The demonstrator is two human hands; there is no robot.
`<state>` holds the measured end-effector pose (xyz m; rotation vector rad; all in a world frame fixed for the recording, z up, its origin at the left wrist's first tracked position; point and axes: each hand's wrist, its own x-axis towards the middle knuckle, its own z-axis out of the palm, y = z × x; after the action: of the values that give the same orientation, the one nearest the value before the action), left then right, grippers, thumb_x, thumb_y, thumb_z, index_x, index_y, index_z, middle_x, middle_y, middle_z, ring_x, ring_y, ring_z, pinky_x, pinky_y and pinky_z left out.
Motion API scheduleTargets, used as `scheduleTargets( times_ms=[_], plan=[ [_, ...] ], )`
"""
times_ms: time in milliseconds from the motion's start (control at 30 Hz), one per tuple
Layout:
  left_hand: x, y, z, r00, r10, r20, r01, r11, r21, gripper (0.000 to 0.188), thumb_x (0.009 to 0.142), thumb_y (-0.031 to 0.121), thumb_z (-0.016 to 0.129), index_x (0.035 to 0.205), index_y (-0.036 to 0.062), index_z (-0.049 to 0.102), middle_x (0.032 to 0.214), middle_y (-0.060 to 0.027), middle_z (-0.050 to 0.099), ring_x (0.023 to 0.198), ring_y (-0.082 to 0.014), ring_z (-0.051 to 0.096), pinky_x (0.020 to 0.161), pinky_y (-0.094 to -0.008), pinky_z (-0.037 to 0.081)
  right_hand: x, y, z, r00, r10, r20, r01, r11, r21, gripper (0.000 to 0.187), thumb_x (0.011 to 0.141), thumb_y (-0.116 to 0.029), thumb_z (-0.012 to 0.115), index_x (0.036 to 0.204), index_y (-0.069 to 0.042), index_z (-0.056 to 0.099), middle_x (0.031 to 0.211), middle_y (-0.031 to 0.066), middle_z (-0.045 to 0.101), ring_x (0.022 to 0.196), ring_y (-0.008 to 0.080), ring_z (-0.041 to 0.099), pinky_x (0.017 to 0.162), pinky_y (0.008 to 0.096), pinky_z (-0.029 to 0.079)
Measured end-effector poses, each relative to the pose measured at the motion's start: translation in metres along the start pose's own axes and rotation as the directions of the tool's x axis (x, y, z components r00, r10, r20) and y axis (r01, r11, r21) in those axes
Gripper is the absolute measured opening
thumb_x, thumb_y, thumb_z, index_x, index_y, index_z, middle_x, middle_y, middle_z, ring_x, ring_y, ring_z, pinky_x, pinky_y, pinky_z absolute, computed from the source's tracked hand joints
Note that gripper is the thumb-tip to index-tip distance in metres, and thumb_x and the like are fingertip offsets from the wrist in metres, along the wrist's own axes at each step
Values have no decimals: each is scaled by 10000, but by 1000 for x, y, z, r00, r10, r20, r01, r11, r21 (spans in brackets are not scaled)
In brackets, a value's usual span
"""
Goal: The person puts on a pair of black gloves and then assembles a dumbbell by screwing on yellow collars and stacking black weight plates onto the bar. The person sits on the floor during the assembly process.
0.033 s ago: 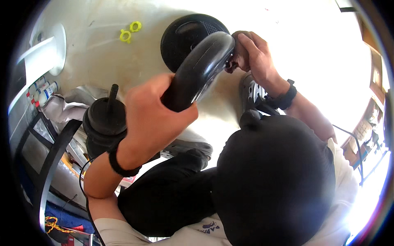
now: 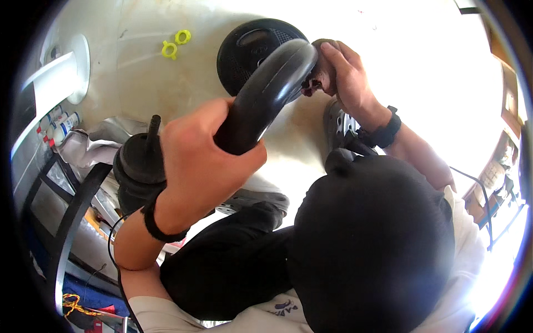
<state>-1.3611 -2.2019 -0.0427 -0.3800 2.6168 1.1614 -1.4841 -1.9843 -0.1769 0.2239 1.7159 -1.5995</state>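
Note:
My left hand (image 2: 205, 150) is closed round the near end of a thick black weight plate (image 2: 266, 91), held up and seen edge-on. The plate slants up to the right and has a shiny rounded rim. At its far end, my right hand (image 2: 348, 75) is closed on a crumpled dark brown lump (image 2: 325, 64) with reddish bits along its lower side. This lump is against or very close to the plate's edge; I cannot tell which. Behind the held plate, a second black plate (image 2: 236, 55) lies flat on the floor, with a slot and a mesh pattern.
Two yellow-green ring nuts (image 2: 182, 37) lie on the pale floor. By my left forearm stand stacked black plates (image 2: 133, 161) with a short bar sticking up. White bottles (image 2: 65, 125), a grey cloth (image 2: 91, 144) and a black frame (image 2: 75, 233) are further left. My shoes and dark-trousered knees are below.
My left hand and the held plate have shifted slightly left, and the plate has turned a little. The right hand stays nearly in place, and more of the reddish bits show.

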Motion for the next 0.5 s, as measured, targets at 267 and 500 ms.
scheduleTargets(
  times_ms=[267, 500],
  plan=[
    [19, -28, 37, 719, 692, 64, -580, 547, 604, 161, 784, 21, 603, 664, 16, 496, 1141, -211, 666, 855, -385, 715, 724, -426, 623, 35, -25, -1, 991, -129, 23, 121, 965, 232, 301, 974, -248, 567, 1098, 23, 607, 979, 92, 633, 918, 193, 608, 767, 310, 514],
    [15, -63, 64, 629, 758, 173, -659, 401, 637, 244, 851, 25, 565, 627, 34, 469, 1216, -191, 665, 1001, -405, 692, 820, -443, 608, 28, -3, 0, 989, -51, -139, 76, 981, 181, 321, 938, -251, 660, 1093, 24, 601, 909, 88, 657, 801, 168, 637, 688, 320, 544]
  ],
)
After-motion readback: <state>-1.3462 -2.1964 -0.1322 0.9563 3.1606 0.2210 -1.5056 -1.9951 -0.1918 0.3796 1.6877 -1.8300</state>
